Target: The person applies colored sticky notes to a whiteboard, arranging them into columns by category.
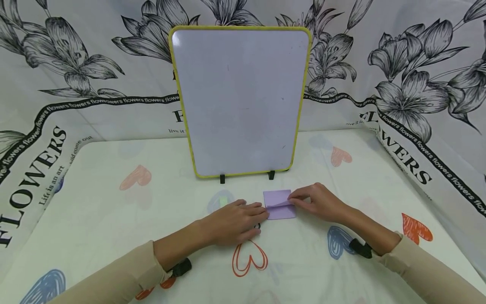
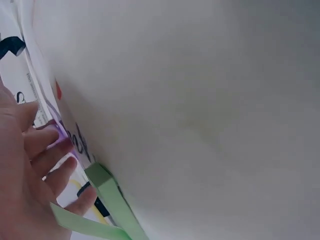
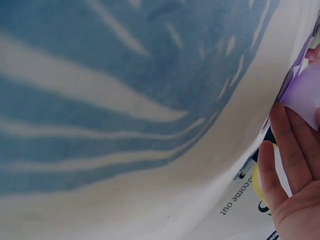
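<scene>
On the white tablecloth (image 1: pixel 182 236) printed with red, pink and blue hearts, a small piece of purple paper (image 1: pixel 280 212) lay in front of the whiteboard, between the two hands. A crosswise crease divided it, and a narrow flap stood slightly lifted along that line. The left hand (image 1: pixel 239 221) reached in with its fingers extended and loosely spread, the fingertips touching the paper's left edge. The right hand (image 1: pixel 322 202) pinched the paper at its right side, near the crease, between thumb and fingers. Just behind the left hand was a light green block with a thin strip (image 2: pixel 112 192), seen more closely from the left wrist. Farther back, a rectangular whiteboard with a yellow frame (image 1: pixel 243 101) stood nearly upright on small black feet (image 1: pixel 222 179). Behind it hung a white cloth backdrop (image 1: pixel 136 122) with black line-drawn flowers and lettering. Both forearms wore beige sleeves (image 1: pixel 125 270), and a black device (image 1: pixel 181 267) showed beneath each wrist.
</scene>
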The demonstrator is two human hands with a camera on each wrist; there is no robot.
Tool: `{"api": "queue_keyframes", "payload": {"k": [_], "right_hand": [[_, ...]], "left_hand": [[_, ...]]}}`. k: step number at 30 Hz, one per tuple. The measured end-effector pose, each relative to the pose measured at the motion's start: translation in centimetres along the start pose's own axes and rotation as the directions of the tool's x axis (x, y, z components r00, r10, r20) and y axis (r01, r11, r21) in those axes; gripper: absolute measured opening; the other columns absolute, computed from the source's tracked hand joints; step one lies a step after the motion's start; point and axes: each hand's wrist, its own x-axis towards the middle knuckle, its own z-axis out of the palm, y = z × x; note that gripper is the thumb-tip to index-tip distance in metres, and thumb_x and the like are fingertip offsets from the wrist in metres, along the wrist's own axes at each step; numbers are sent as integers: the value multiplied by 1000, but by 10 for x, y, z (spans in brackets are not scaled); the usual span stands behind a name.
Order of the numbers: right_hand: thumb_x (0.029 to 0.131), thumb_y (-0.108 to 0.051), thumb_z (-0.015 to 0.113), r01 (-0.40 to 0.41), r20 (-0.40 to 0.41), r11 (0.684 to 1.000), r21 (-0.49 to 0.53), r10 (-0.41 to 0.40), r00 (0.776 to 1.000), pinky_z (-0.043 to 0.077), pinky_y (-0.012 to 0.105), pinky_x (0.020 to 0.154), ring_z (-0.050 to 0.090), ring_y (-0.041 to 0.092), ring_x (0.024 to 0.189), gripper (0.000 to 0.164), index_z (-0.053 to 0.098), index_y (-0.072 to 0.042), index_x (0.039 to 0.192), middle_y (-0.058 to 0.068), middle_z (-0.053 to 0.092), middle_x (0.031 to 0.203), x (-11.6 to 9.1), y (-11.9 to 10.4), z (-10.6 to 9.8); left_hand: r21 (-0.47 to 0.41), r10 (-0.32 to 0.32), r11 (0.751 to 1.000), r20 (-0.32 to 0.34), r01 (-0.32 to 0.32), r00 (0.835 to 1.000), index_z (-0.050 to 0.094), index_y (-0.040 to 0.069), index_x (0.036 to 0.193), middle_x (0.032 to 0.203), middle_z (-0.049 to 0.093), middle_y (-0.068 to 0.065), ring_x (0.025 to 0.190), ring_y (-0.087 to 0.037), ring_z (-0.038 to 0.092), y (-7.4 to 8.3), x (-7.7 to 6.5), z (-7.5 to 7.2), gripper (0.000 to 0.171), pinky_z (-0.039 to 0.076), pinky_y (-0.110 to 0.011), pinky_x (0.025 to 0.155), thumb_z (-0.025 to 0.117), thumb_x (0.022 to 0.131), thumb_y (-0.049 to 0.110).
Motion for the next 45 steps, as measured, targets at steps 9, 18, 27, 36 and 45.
{"api": "queue_keyframes", "payload": {"k": [9, 18, 27, 36, 45], "right_hand": [[92, -12, 71, 8, -4, 1000, 2, -8, 1000, 55, 31, 72, 63, 4, 84, 13, 78, -11, 103, -5, 74, 99, 1, -1, 1], [92, -9, 71, 14, -36, 1000, 1, -14, 999, 54, 27, 72, 65, 3, 82, 12, 77, -10, 102, -6, 74, 96, 3, -2, 0], [91, 0, 68, 18, -46, 999, 46, -16, 999, 57, 28, 72, 68, 8, 77, 15, 74, -5, 104, 0, 75, 93, 6, -4, -5], [91, 0, 68, -7, -79, 999, 47, 10, 997, 58, 29, 74, 68, 9, 80, 14, 75, -6, 102, -3, 74, 89, 11, -6, -9], [90, 0, 69, -4, -118, 999, 41, 9, 993, 58, 32, 78, 71, 10, 82, 15, 74, -4, 103, 0, 75, 92, 18, -6, -12]], "left_hand": [[172, 4, 985, -6, -2, 1000, 54, 17, 143, 143, 50, -1, 137, -18, 40, 3, 0, 5, 48, 35, -50, 109, 47, 102, 41], [167, 6, 986, 21, -10, 1000, 49, 14, 148, 154, 44, -3, 142, -20, 39, 4, -1, 2, 53, 36, -50, 111, 46, 103, 43], [41, -8, 999, 84, 4, 996, 48, 12, 149, 155, 43, -4, 143, -20, 38, 1, 2, -3, 55, 33, -51, 113, 44, 104, 44], [-47, -5, 999, 74, 9, 997, 55, 12, 141, 149, 50, -4, 141, -22, 41, -1, 6, -8, 47, 36, -51, 111, 48, 103, 39], [-95, -35, 995, 81, 43, 996, 61, 17, 136, 146, 54, 0, 143, -22, 39, -3, 10, -10, 42, 35, -51, 111, 53, 101, 39]]}}
